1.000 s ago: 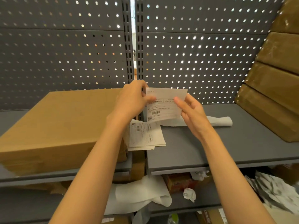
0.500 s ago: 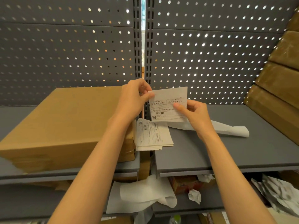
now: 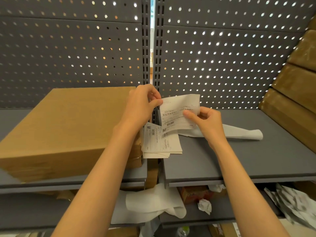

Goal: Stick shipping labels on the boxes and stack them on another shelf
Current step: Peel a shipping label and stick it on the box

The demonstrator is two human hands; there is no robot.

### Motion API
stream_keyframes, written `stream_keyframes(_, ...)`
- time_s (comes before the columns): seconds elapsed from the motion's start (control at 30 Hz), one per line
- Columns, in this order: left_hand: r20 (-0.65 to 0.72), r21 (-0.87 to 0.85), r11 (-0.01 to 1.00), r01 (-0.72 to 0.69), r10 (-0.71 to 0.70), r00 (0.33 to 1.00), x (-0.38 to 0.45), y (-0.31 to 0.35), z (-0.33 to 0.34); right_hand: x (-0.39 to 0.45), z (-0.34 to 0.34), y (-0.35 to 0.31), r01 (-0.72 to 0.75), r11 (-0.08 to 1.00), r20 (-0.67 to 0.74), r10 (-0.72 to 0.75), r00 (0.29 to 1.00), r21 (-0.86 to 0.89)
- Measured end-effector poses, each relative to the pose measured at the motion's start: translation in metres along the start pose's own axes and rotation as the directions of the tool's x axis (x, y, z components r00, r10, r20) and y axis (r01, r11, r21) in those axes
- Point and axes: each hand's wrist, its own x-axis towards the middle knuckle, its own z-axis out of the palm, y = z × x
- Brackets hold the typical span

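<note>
1. The left hand [image 3: 142,104] pinches the upper left corner of a shipping label [image 3: 179,112] between thumb and fingertips, held in the air above the shelf gap.
2. The right hand [image 3: 207,122] grips the label's right edge, thumb on the printed face; the sheet bends, and it may be splitting from its backing, though that is hard to tell.
3. Just below, a stack of labels [image 3: 160,141] lies across the seam between the two shelves.
4. A large cardboard box [image 3: 65,127] rests on the left shelf [image 3: 10,120], touching the stack.
5. A strip of backing paper [image 3: 239,132] lies on the right shelf [image 3: 256,159]; stacked boxes [image 3: 294,93] lean at far right.
</note>
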Motion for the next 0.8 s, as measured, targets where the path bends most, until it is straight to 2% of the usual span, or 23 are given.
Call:
stream_keyframes(0.23,-0.015,-0.015,1.0,-0.008,0.007,1.0,0.0013,-0.0015,0.0004,-0.0023,0.0006,-0.0032,0.011,0.999,0.061,-0.012,0.998,0.032)
stream_keyframes(0.4,0.067,-0.021,0.999,-0.042,0.043,0.997,-0.0009,0.0003,0.0001,-0.0008,0.0011,-0.0037,0.015,1.0,0.046,-0.016,0.999,0.019)
stream_keyframes(0.8,0.05,-0.008,0.998,-0.064,0.064,0.997,0.001,-0.0032,0.0012,0.0014,0.0046,0.0009,0.021,1.0,0.021,-0.021,1.0,0.021)
